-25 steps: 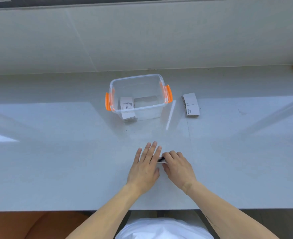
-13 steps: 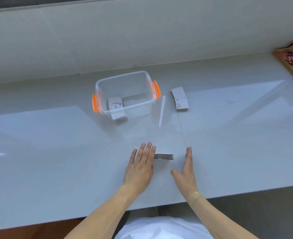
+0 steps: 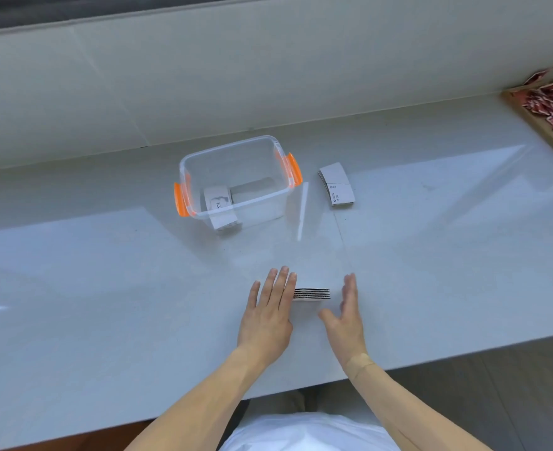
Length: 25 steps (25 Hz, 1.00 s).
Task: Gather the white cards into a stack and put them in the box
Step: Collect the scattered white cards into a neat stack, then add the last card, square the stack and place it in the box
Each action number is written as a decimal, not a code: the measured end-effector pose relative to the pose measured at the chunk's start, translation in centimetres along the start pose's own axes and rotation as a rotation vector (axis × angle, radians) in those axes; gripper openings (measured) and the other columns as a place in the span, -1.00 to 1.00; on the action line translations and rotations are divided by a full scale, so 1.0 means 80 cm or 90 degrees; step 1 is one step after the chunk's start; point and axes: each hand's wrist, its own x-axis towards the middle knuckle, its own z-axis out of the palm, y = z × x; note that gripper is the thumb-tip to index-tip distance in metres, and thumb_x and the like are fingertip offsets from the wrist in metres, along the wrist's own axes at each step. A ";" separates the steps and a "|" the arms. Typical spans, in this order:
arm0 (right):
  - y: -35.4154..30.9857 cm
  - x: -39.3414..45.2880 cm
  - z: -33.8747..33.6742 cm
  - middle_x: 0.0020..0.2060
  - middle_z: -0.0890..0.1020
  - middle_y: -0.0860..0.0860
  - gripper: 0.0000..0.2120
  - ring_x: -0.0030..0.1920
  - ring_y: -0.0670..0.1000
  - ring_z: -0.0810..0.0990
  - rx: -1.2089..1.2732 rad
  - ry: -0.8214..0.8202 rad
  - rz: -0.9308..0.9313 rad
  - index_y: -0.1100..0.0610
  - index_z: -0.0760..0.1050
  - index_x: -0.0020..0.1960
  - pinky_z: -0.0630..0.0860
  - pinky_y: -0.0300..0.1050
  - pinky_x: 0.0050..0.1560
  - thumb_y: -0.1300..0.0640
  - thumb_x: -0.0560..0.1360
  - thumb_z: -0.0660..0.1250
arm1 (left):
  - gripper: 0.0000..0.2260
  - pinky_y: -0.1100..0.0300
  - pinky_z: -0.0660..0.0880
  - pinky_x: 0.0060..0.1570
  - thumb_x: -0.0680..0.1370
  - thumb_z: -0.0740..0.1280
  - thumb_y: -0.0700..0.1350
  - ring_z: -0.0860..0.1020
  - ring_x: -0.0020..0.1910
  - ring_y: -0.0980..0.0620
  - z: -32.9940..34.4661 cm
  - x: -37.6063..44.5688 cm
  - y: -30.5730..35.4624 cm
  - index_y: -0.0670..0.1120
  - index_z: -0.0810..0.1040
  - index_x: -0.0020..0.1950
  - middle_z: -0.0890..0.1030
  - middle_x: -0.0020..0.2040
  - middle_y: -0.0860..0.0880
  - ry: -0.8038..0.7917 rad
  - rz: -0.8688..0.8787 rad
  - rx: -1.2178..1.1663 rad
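A small stack of white cards [image 3: 311,294] lies on the pale table, seen edge on. My left hand [image 3: 270,312] rests flat beside it, fingertips touching its left end. My right hand [image 3: 346,315] stands on edge just right of the stack, fingers straight, a small gap from the cards. A clear plastic box [image 3: 236,180] with orange latches sits further back; a bundle of white cards [image 3: 220,207] lies inside at its front left corner. Another white card bundle [image 3: 336,185] lies on the table right of the box.
A wooden tray [image 3: 541,125] with several red cards sits at the far right edge. The table's front edge runs close under my forearms. A light wall closes off the back.
My right hand came off the card stack and moved to the right, opening flat on edge. My left hand stayed by the stack. The view swung left, bringing the red-card tray in.
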 end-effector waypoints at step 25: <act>-0.034 0.030 -0.009 0.08 0.58 -0.10 -0.77 0.08 0.05 0.51 -0.677 -0.092 -0.294 -0.03 0.40 0.24 0.48 -0.04 -0.06 0.02 0.59 0.16 | -0.81 0.05 0.43 0.11 0.50 0.31 -0.08 0.47 0.12 -0.03 -0.030 0.017 -0.057 -0.03 0.53 0.11 0.57 0.07 0.03 -0.048 -0.099 -0.298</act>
